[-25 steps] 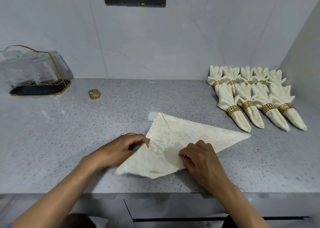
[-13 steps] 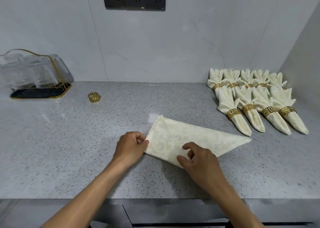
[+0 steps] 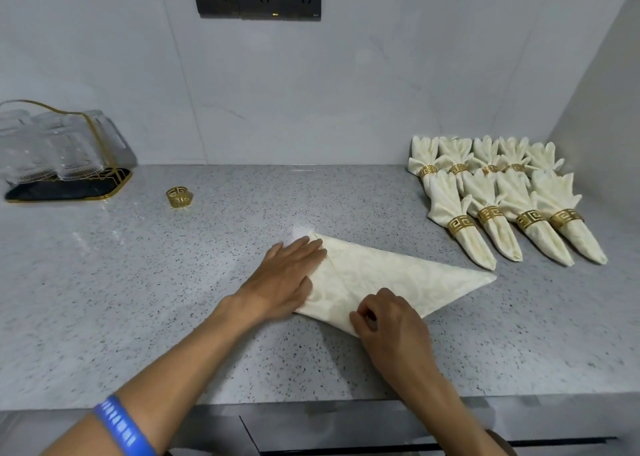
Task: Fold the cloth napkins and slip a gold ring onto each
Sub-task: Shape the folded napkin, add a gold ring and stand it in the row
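Since the earlier frame, left hand (image 3: 289, 275) has flattened from a curled grip: its fingers now lie straight, pressing the left edge of the napkin (image 3: 391, 279). Right hand (image 3: 388, 320) stays at the near corner, fingers curled and pinching the cloth there. Napkin: cream, folded into a triangle, flat on the counter (image 3: 138, 299), its point toward the right. Loose gold ring (image 3: 179, 197) at far left, well apart from the napkin, near a rack of glasses (image 3: 59, 154). Finished napkins (image 3: 498, 199), ringed, in two rows at far right. Blue wristband (image 3: 124, 428) on the left forearm.
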`<state>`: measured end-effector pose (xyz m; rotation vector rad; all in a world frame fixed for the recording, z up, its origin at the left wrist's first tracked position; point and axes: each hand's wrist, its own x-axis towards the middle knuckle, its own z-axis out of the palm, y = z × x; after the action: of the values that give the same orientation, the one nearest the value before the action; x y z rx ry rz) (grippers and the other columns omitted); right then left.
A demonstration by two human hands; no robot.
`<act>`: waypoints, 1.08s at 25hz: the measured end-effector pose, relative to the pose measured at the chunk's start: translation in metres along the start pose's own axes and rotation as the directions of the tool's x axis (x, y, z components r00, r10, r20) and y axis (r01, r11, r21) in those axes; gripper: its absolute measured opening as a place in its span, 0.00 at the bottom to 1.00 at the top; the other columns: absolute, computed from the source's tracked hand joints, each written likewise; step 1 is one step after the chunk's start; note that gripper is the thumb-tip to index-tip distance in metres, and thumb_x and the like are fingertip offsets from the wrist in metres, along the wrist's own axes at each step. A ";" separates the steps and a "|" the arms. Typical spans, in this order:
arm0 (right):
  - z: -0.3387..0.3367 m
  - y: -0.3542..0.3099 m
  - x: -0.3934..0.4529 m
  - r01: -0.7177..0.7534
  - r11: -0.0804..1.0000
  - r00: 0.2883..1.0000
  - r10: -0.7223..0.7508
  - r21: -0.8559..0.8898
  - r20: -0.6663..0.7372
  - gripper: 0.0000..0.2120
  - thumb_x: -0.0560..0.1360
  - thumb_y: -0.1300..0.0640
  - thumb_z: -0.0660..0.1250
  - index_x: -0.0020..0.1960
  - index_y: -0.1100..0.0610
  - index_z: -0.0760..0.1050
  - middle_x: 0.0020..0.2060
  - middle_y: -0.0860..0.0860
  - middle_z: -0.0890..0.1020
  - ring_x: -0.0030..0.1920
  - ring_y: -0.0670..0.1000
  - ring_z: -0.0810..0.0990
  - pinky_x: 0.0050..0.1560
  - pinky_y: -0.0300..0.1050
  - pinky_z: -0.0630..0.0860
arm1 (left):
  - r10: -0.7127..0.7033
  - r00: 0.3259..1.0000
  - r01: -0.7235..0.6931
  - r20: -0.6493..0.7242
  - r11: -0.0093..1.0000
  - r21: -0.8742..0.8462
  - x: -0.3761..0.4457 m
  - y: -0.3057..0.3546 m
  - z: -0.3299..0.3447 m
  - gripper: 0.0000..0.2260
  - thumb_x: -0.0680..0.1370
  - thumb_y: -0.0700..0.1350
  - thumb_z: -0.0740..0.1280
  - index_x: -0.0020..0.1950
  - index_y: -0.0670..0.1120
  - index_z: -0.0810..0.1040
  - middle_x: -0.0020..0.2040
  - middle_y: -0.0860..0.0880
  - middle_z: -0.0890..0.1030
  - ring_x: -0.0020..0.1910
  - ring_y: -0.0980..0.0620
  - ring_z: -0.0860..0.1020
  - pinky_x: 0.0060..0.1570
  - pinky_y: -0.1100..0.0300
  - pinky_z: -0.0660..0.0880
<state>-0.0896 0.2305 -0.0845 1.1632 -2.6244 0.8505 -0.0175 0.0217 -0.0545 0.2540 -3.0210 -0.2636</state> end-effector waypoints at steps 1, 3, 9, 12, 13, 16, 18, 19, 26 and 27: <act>0.001 0.001 0.000 0.002 1.000 1.000 -0.002 -0.001 -0.006 0.10 0.75 0.50 0.69 0.38 0.51 0.74 0.36 0.44 0.73 0.37 0.47 0.72 0.36 0.42 0.67 | -0.018 0.998 0.018 0.067 1.000 0.010 0.011 -0.004 0.002 0.24 0.84 0.47 0.50 0.81 0.48 0.52 0.81 0.52 0.46 0.79 0.53 0.43 0.77 0.49 0.40; 0.001 0.002 0.001 -0.005 1.000 1.000 0.005 -0.007 -0.007 0.10 0.75 0.49 0.69 0.38 0.50 0.74 0.36 0.43 0.73 0.36 0.45 0.71 0.34 0.40 0.66 | -0.121 0.978 0.124 0.169 0.992 -0.007 0.026 -0.014 0.009 0.25 0.85 0.51 0.45 0.81 0.49 0.46 0.81 0.53 0.43 0.79 0.54 0.41 0.76 0.46 0.38; 0.003 -0.019 -0.012 0.015 0.930 0.997 -0.042 -0.367 -0.066 0.10 0.69 0.56 0.70 0.31 0.54 0.74 0.30 0.49 0.75 0.34 0.54 0.73 0.43 0.52 0.70 | -0.070 0.946 0.091 -0.317 0.995 0.052 -0.017 0.018 0.005 0.19 0.81 0.52 0.54 0.67 0.48 0.75 0.71 0.50 0.72 0.70 0.48 0.65 0.68 0.49 0.60; 0.008 -0.047 -0.023 0.030 0.952 0.996 -0.055 -0.303 -0.073 0.10 0.69 0.56 0.64 0.28 0.55 0.73 0.27 0.50 0.74 0.28 0.54 0.73 0.38 0.51 0.71 | -0.106 0.939 0.109 -0.328 0.994 -0.010 -0.065 0.041 0.000 0.14 0.78 0.53 0.57 0.50 0.53 0.82 0.50 0.59 0.81 0.50 0.54 0.73 0.48 0.57 0.66; 0.010 -0.058 -0.025 0.066 0.969 0.995 -0.080 -0.237 -0.052 0.12 0.69 0.56 0.59 0.28 0.54 0.72 0.27 0.50 0.73 0.26 0.53 0.71 0.36 0.49 0.70 | -0.155 0.951 0.147 -0.267 0.988 -0.049 -0.074 0.040 0.001 0.14 0.78 0.54 0.56 0.49 0.54 0.82 0.48 0.60 0.80 0.49 0.55 0.73 0.48 0.57 0.67; 0.013 -0.085 -0.034 0.120 0.991 0.989 -0.124 0.063 0.076 0.15 0.73 0.52 0.52 0.35 0.54 0.75 0.34 0.49 0.75 0.29 0.51 0.73 0.32 0.45 0.69 | -0.201 0.952 0.182 -0.231 0.978 -0.099 -0.090 0.026 0.006 0.18 0.78 0.57 0.53 0.47 0.54 0.81 0.47 0.59 0.81 0.49 0.53 0.75 0.49 0.55 0.71; 0.004 -0.083 -0.028 0.028 0.965 0.971 -0.089 0.261 0.222 0.16 0.75 0.50 0.53 0.47 0.53 0.79 0.45 0.48 0.79 0.41 0.51 0.78 0.42 0.46 0.73 | -0.185 0.942 0.165 -0.280 0.982 -0.093 -0.099 0.023 0.010 0.19 0.78 0.58 0.52 0.50 0.53 0.81 0.48 0.57 0.81 0.50 0.51 0.76 0.48 0.55 0.72; -0.003 -0.075 -0.020 0.019 0.953 0.970 -0.091 0.302 0.226 0.15 0.75 0.50 0.56 0.52 0.53 0.79 0.49 0.48 0.81 0.46 0.50 0.79 0.47 0.47 0.75 | -0.179 0.937 0.164 -0.300 0.984 -0.075 -0.103 0.025 0.012 0.20 0.78 0.59 0.53 0.54 0.52 0.81 0.51 0.57 0.82 0.51 0.51 0.76 0.48 0.56 0.71; -0.005 -0.020 0.090 0.365 0.890 0.849 -0.198 -0.272 0.489 0.19 0.82 0.50 0.53 0.70 0.58 0.67 0.68 0.53 0.72 0.69 0.56 0.68 0.65 0.51 0.68 | -0.183 0.950 0.169 -0.254 0.983 -0.075 -0.107 0.032 0.027 0.21 0.77 0.62 0.56 0.63 0.54 0.78 0.59 0.58 0.78 0.57 0.53 0.75 0.54 0.59 0.70; 0.002 -0.018 0.095 0.405 0.873 0.800 -0.194 -0.272 0.568 0.23 0.83 0.48 0.51 0.75 0.56 0.62 0.75 0.51 0.65 0.75 0.55 0.62 0.71 0.52 0.63 | -0.159 0.950 0.143 -0.271 0.987 -0.077 -0.110 0.031 0.029 0.19 0.78 0.60 0.57 0.61 0.54 0.80 0.59 0.56 0.79 0.56 0.53 0.76 0.55 0.60 0.72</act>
<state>-0.1414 0.1596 -0.0451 1.8273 -2.6728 -0.0766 0.0827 0.0758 -0.0870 0.4761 -2.7173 -0.2976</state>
